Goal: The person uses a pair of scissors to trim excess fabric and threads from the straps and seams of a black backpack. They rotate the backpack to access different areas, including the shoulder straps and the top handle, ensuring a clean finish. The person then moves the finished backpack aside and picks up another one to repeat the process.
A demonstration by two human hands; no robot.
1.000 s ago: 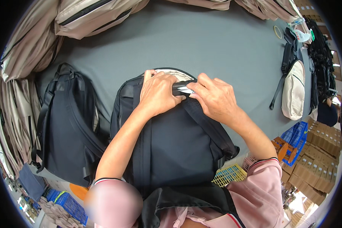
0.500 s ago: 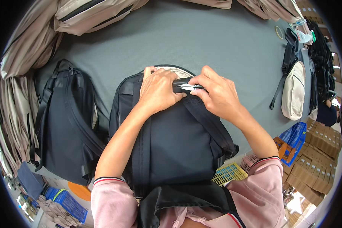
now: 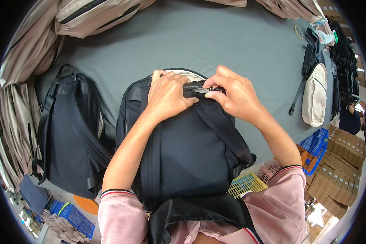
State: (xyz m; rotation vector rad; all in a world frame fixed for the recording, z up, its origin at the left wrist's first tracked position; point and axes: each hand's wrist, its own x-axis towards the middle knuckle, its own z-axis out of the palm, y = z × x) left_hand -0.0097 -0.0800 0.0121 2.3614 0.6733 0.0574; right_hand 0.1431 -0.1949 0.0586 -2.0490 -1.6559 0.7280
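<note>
A black backpack [image 3: 191, 150] lies in front of me with its strap side up and its top toward the far side. A strip of pale lining [image 3: 190, 75] shows at its top edge. My left hand [image 3: 168, 93] is closed on the top of the backpack, gripping the fabric beside the handle [image 3: 193, 86]. In my right hand [image 3: 232, 91] is a small pair of thread snips [image 3: 202, 90], pinched between thumb and fingers. Their metal blades point left and rest at the handle's base. Whether a thread lies between the blades is too small to tell.
Another black backpack [image 3: 71, 134] lies to the left. Beige bags [image 3: 101, 18] line the table's left and far edges. A small cream sling bag [image 3: 315, 95] and a tape roll [image 3: 298, 32] are at right. Below the table edge stand a yellow basket [image 3: 247, 185] and cardboard boxes [image 3: 337, 175].
My right hand has turned slightly, and the snips' blades now look closer together and angled differently at the handle. The left hand keeps its grip on the backpack.
</note>
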